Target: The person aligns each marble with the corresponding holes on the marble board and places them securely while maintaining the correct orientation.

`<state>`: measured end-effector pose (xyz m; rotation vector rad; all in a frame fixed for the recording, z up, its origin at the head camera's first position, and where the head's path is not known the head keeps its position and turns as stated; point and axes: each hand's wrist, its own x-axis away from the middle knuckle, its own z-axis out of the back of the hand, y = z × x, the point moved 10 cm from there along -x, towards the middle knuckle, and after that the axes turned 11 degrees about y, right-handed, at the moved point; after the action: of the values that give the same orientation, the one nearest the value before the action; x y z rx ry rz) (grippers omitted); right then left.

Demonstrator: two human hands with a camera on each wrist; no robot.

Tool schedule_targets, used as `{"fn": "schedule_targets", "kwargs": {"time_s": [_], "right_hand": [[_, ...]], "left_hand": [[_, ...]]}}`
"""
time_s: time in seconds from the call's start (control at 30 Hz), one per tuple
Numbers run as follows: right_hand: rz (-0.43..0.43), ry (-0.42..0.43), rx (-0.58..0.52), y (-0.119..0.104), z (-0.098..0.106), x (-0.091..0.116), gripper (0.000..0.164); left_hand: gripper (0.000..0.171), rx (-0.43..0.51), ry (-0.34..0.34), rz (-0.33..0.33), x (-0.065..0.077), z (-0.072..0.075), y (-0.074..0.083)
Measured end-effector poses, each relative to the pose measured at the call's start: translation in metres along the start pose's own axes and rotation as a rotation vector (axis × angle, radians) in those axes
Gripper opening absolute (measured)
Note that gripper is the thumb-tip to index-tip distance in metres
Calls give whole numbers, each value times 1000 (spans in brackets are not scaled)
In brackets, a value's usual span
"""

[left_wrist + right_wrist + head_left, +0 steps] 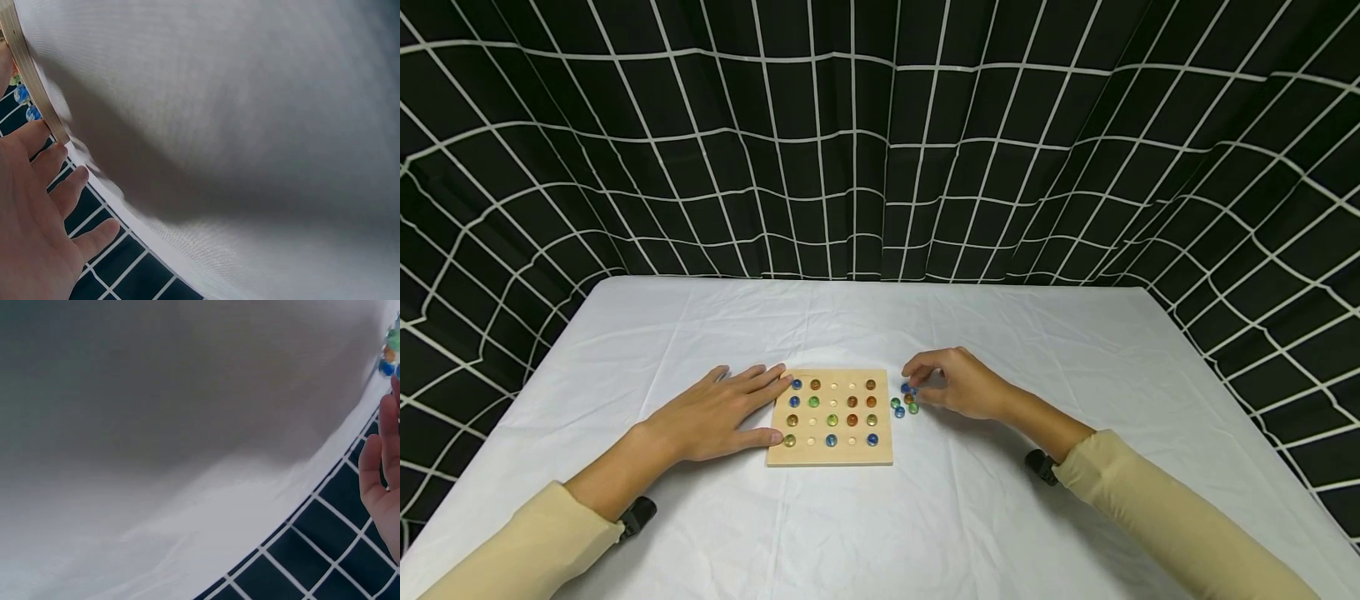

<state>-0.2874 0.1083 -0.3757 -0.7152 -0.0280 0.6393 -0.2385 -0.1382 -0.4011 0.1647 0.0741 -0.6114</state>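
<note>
A square wooden board (822, 452) with rows of round hollows lies on the white cloth. Blue, green, amber and red-brown glass marbles (831, 440) sit in many of its hollows; a few hollows are bare. My left hand (718, 415) rests at the board's left side, fingers spread and fairly straight, with fingertips and thumb over the edge. Just right of the board lies a small cluster of loose marbles (899, 412), blue, green and orange. My right hand (962, 385) is over this cluster, index finger and thumb bent and apart around a blue marble (906, 388).
A white cloth (850, 533) with light creases covers the table. Black fabric with a white grid (880, 167) hangs behind and at both sides. Dark wrist cameras (638, 514) sit under both sleeves.
</note>
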Motion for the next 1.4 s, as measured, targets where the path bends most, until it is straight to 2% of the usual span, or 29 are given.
{"fn": "schedule_targets", "kwargs": {"time_s": [0.4, 0.7, 1.13, 1.4], "right_hand": [[23, -7, -68, -24, -10, -4, 28], [57, -58, -144, -45, -27, -5, 28], [103, -116, -162, -68, -50, -6, 27], [145, -148, -118, -77, -60, -5, 26]], "left_hand": [[83, 14, -5, 8, 0, 0, 0], [83, 2, -2, 4, 0, -1, 0], [84, -1, -3, 8, 1, -1, -1], [84, 5, -1, 4, 1, 0, 0]]}}
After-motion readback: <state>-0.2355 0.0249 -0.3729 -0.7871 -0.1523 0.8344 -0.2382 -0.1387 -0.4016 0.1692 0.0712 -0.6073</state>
